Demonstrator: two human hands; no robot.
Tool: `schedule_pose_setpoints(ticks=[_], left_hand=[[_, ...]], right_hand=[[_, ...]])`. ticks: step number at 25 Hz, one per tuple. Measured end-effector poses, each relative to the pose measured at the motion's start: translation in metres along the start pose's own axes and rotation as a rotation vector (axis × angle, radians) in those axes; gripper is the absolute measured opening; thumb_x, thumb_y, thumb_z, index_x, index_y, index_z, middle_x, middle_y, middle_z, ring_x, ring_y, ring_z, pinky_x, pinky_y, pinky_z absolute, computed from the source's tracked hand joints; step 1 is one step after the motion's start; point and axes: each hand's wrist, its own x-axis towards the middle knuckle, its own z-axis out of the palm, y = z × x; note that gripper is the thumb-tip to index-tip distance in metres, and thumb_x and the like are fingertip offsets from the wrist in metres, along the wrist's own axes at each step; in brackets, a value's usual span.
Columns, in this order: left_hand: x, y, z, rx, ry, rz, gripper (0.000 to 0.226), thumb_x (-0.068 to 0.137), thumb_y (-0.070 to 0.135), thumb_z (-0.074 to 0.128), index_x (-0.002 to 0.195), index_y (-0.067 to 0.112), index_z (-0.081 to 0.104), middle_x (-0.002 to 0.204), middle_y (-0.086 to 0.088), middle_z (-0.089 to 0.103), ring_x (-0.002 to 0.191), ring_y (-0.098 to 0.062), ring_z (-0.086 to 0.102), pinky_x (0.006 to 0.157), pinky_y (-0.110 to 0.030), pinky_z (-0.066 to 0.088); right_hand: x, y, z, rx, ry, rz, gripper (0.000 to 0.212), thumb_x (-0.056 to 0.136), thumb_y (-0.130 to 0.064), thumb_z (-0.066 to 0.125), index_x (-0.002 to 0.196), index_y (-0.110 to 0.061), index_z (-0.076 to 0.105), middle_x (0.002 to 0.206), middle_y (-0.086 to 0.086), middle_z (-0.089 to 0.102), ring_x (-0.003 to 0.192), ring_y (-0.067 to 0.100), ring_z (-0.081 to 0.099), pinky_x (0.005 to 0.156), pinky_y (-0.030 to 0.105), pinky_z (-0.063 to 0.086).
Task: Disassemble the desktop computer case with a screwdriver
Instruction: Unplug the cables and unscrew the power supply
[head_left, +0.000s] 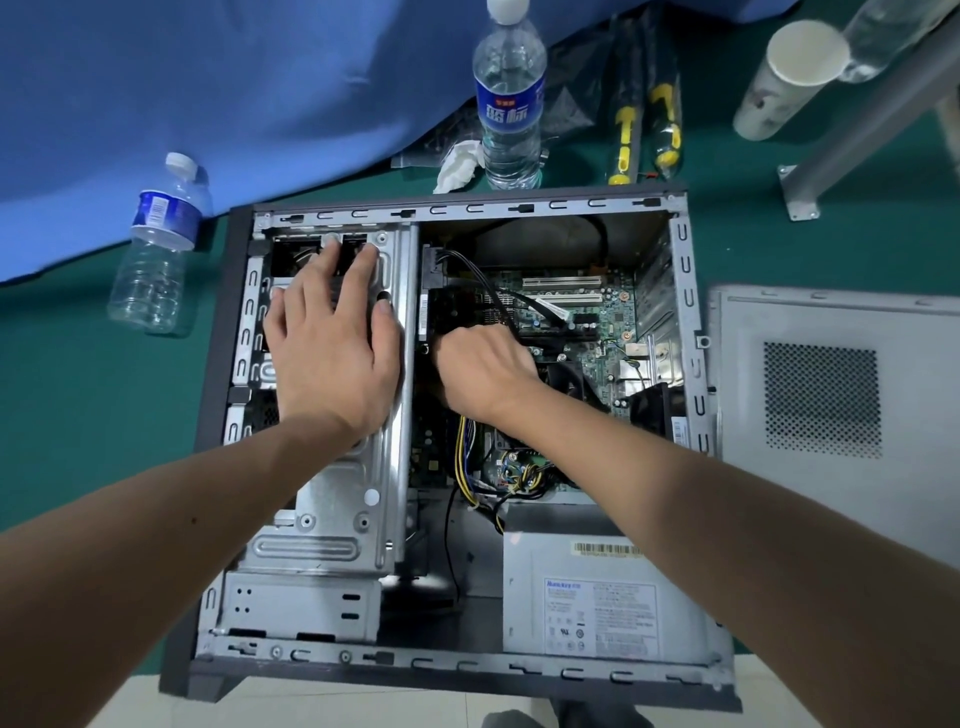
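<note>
Left hand (332, 338) is lying flat, fingers straight, on the drive cage (358, 499); right hand (483, 369) is reaching into the case (691, 312), fingers curled, grip unclear

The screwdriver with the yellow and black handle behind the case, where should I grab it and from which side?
Grip the yellow-and-black handle, probably from above. The screwdriver lies flat on the green mat, its handle end toward the open computer case. A second one lies close on its right, so pinch across the handle with fingertips.
</note>
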Motion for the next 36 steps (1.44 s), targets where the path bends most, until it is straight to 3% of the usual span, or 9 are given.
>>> schedule_pose_setpoints(ticks=[2, 4, 8, 12, 18, 27, 32, 36], left_hand=[[0.0, 0.0, 0.0, -0.005, -0.001, -0.001, 0.053, 0.099, 0.041, 0.027, 0.15, 0.03, 0.033, 0.158, -0.005, 0.027, 0.142, -0.024, 0.025, 0.118, -0.05, 0.016], [0.0, 0.0, 0.0, -0.005, 0.001, 0.001, 0.053, 0.099, 0.041, 0.028, 0.15, 0.03, 0.034, 0.157, -0.005, 0.028, 0.142, -0.024, 0.026, 0.117, -0.05, 0.017], [0.0, 0.0, 0.0, -0.001, 0.013, 0.008, 0.051, 0.1, 0.041, 0.028, 0.15, 0.029, 0.034, 0.157, -0.006, 0.028, 0.141, -0.025, 0.027, 0.117, -0.05, 0.018], [0.0, 0.0, 0.001, -0.006, 0.017, 0.004, 0.052, 0.099, 0.041, 0.028, 0.149, 0.03, 0.034, 0.156, -0.006, 0.029, 0.14, -0.025, 0.028, 0.117, -0.05, 0.019], [0.001, 0.001, -0.001, -0.016, 0.021, 0.003, 0.051, 0.099, 0.04, 0.031, 0.149, 0.029, 0.035, 0.156, -0.005, 0.03, 0.14, -0.025, 0.028, 0.116, -0.051, 0.02], [0.0, 0.002, -0.002, -0.016, 0.018, -0.004, 0.052, 0.098, 0.039, 0.031, 0.149, 0.029, 0.036, 0.156, -0.006, 0.03, 0.14, -0.025, 0.029, 0.116, -0.052, 0.02], [0.0, 0.001, -0.002, -0.017, 0.021, -0.002, 0.051, 0.099, 0.039, 0.031, 0.149, 0.028, 0.036, 0.156, -0.006, 0.03, 0.14, -0.026, 0.029, 0.116, -0.051, 0.02], [-0.001, 0.002, -0.002, -0.022, 0.025, -0.001, 0.05, 0.099, 0.037, 0.034, 0.148, 0.028, 0.037, 0.156, -0.007, 0.03, 0.139, -0.027, 0.03, 0.115, -0.052, 0.021]], right_hand=[[0.0, 0.0, -0.002, 0.024, -0.027, 0.036, 0.016, 0.08, -0.002, 0.05, 0.074, -0.012, 0.06, 0.078, 0.007, 0.065, 0.075, 0.032, 0.059, 0.061, 0.029, 0.038], [0.0, -0.001, -0.004, -0.027, -0.042, 0.025, 0.024, 0.083, -0.001, 0.047, 0.089, -0.009, 0.069, 0.093, 0.01, 0.071, 0.087, 0.032, 0.065, 0.064, 0.029, 0.038], [0.003, -0.002, -0.002, -0.228, -0.108, -0.175, 0.029, 0.091, -0.006, 0.043, 0.101, -0.01, 0.069, 0.105, 0.008, 0.07, 0.095, 0.029, 0.065, 0.068, 0.03, 0.039], [0.015, 0.005, -0.004, -0.271, -0.161, -0.307, 0.029, 0.092, -0.008, 0.045, 0.11, -0.007, 0.067, 0.114, 0.012, 0.068, 0.103, 0.031, 0.064, 0.075, 0.031, 0.044], [0.018, 0.005, 0.0, -0.296, -0.16, -0.283, 0.029, 0.091, -0.007, 0.045, 0.111, -0.008, 0.065, 0.115, 0.011, 0.067, 0.102, 0.032, 0.064, 0.068, 0.03, 0.039], [0.023, 0.003, 0.0, -0.267, -0.127, -0.282, 0.025, 0.091, -0.005, 0.049, 0.11, -0.006, 0.064, 0.115, 0.01, 0.065, 0.101, 0.03, 0.064, 0.075, 0.032, 0.048], [0.014, 0.006, -0.004, -0.116, -0.059, -0.173, 0.024, 0.087, -0.004, 0.051, 0.106, 0.0, 0.065, 0.11, 0.016, 0.066, 0.099, 0.036, 0.064, 0.068, 0.031, 0.042], [0.012, 0.002, -0.005, 0.006, -0.058, -0.029, 0.017, 0.084, -0.002, 0.051, 0.094, -0.005, 0.064, 0.097, 0.015, 0.066, 0.092, 0.036, 0.062, 0.063, 0.031, 0.039]])
